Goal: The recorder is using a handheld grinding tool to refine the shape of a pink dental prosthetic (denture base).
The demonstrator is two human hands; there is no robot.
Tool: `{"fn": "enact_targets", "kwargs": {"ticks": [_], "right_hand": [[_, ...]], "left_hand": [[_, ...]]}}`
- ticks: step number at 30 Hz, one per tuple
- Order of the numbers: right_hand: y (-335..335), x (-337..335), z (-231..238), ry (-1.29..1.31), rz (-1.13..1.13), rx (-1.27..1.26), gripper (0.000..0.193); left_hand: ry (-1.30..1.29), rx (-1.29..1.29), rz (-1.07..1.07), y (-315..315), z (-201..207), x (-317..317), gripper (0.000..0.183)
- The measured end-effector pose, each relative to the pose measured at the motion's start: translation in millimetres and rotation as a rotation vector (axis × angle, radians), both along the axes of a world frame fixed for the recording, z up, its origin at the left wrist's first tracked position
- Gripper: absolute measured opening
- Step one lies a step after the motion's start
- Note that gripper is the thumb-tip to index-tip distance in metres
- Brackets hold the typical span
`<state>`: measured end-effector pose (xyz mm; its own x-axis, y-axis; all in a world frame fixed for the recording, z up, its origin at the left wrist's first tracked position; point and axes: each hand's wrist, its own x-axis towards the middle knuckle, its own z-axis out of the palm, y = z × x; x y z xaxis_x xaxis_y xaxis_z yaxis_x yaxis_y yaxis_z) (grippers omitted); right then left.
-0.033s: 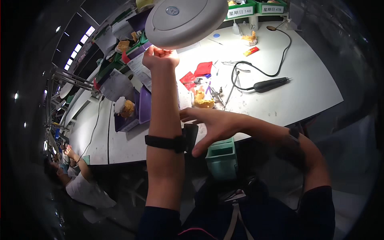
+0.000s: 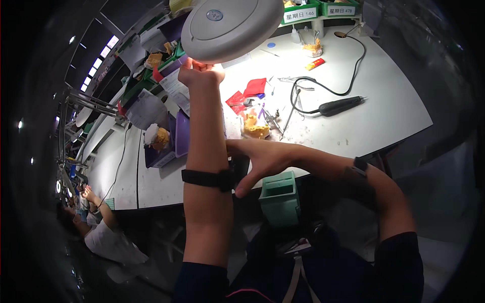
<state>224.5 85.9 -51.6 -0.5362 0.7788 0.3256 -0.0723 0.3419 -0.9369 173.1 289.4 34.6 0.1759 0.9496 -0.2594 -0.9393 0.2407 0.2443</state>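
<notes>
My left hand point(image 2: 202, 73) is raised at the lamp's lower edge, its fingers curled in and their tips partly hidden; nothing shows in it. A black strap point(image 2: 204, 179) circles my left forearm, with a dark box-like device point(image 2: 239, 170) on its inner side. Reaching across from the right, my right hand point(image 2: 265, 159) spans this device, thumb below and fingers above, their tips behind the left forearm. Just beyond it on the bench lies a yellow dental model point(image 2: 256, 127), beside a metal articulator-like frame point(image 2: 273, 120).
A round grey lamp point(image 2: 232, 25) hangs over the white bench point(image 2: 384, 116). A black corded handpiece point(image 2: 341, 106) lies right. Red packets point(image 2: 254, 87) lie mid-bench. Purple trays point(image 2: 182, 134) stand left, a green bin point(image 2: 280, 202) at the front edge. Another person point(image 2: 108, 237) sits far left.
My right hand has shifted slightly left, its thumb and fingers closing in on the device on my left forearm. The whole view has moved a little.
</notes>
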Motion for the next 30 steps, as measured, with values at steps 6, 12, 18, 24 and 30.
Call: {"fn": "enact_targets", "kwargs": {"ticks": [6, 12, 18, 24, 30], "right_hand": [[-10, -31, 5, 0.116, 0.052, -0.287, 0.063], [-32, -50, 5, -0.144, -0.188, -0.315, 0.05], [-37, -39, 56, 0.118, -0.145, -0.514, 0.044], [-11, -42, 97, 0.385, -0.247, -0.64, 0.051], [-13, -55, 103, 0.188, -0.178, -0.604, 0.057]], "left_hand": [[0.636, 0.262, 0.205, 20, -15, -27, 0.018], [1.984, 1.215, 0.544, -18, -84, -41, 0.022], [2.192, 2.37, 0.628, -47, -89, -43, 0.012], [2.3, 2.66, 0.948, -46, -50, -21, 0.01], [2.315, 2.304, 0.912, -40, -52, -18, 0.014]]}}
